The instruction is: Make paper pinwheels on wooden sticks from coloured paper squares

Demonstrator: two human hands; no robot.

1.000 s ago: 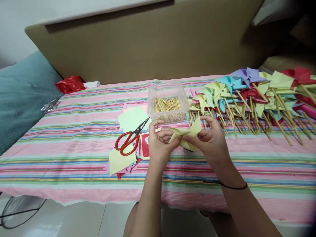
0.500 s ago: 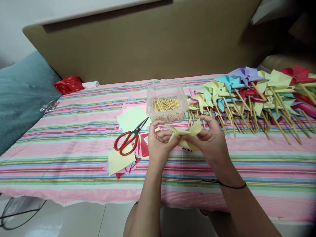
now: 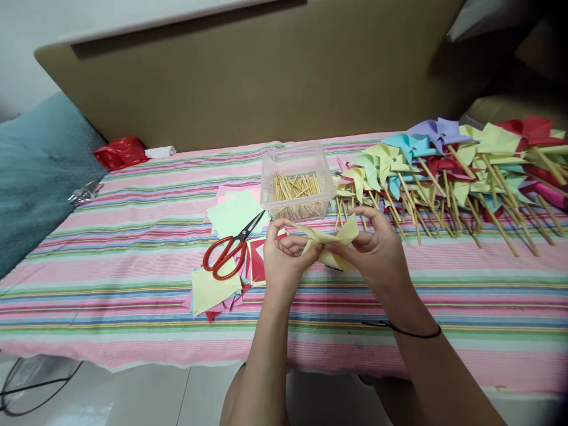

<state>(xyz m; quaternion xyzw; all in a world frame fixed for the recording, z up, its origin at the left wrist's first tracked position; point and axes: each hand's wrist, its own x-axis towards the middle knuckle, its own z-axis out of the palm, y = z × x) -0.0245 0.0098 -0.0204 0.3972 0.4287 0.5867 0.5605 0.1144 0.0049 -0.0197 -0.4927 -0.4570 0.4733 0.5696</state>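
Between both hands is a pale yellow paper pinwheel (image 3: 327,238), its corners curled in toward the middle. My left hand (image 3: 286,254) pinches its left side, thumb near the centre. My right hand (image 3: 377,245) grips the right side, its thumb also at the centre. No stick shows on this pinwheel. Just beyond the hands stands a clear plastic box (image 3: 298,177) with many short wooden sticks (image 3: 296,189) inside. Red-handled scissors (image 3: 231,251) lie to the left, across stacks of coloured paper squares (image 3: 215,290). A small dark item under the pinwheel is mostly hidden.
Many finished pinwheels (image 3: 448,165) on sticks are heaped at the right. At the far left lie a red plastic bag (image 3: 120,154), a white roll (image 3: 160,152) and shiny metal pieces (image 3: 86,193). A striped cloth (image 3: 146,254) covers the surface, with a tan backrest (image 3: 248,77) behind.
Both hands keep the same hold on the yellow pinwheel, with hardly any finger movement. The whole view has shifted slightly.
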